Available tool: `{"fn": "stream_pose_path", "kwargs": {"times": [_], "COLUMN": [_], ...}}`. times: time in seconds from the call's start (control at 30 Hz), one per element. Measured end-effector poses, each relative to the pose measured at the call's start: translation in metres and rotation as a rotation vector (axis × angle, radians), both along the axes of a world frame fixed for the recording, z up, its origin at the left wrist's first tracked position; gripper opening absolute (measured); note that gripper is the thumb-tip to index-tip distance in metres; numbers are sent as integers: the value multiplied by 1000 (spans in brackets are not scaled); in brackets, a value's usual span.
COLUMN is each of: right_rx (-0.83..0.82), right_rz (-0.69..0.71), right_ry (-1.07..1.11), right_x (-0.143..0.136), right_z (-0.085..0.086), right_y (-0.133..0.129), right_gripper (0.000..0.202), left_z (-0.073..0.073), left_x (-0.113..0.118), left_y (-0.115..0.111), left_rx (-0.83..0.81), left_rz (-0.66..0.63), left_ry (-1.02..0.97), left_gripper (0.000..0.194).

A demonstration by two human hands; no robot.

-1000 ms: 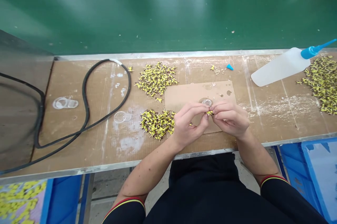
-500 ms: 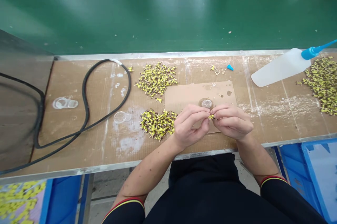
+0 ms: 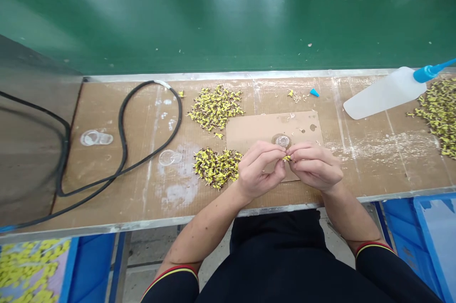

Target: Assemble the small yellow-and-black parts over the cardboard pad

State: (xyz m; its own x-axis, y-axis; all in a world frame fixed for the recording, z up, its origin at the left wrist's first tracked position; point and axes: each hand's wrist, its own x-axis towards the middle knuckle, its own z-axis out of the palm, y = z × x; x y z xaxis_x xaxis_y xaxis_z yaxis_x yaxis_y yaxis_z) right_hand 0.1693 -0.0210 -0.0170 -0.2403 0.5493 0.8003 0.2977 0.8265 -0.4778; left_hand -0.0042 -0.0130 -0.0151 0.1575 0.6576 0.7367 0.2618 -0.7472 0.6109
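In the head view, the left grip point(image 3: 261, 170) and right grip point(image 3: 315, 166) are closing their fingertips on a tiny yellow piece point(image 3: 287, 158); it is sitting between them, over a cardboard sheet point(image 3: 249, 127); a round clear dish point(image 3: 282, 140) is resting just beyond both; a yellow-and-brown pile point(image 3: 215, 167) is lying just left of the left grip.

head camera | above hands point(image 3: 249, 173) | faces forward, down | near workbench point(image 3: 135, 198)

A glossy green surface point(image 3: 171, 23) borders the worktable point(image 3: 138, 194).
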Motion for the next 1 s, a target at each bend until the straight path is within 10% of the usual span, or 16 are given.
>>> {"fn": "stream_pose_path", "kwargs": {"times": [0.2, 0.37, 0.53, 0.73, 1.0], "right_rx": [-3, 2, 16, -286, -834], "right_rz": [-242, -403, -404, -409, -86], "right_ry": [-17, 23, -99, -322, -812], "right_x": [19, 30, 31, 65, 83], "right_z": [4, 8, 13, 19, 1], "right_y": [5, 10, 12, 18, 25], "right_gripper": [38, 31, 26, 5, 7], "left_z": [-7, -21, -33, -11, 18], "left_x": [-58, -111, -115, -119, -93], "left_y": [44, 87, 98, 83, 51], "left_rx": [87, -252, -501, -322, -556], "left_rz": [447, 803, 682, 736, -120], "left_ry": [47, -36, 308, 262, 834], "left_gripper": [16, 15, 9, 12, 11]}}
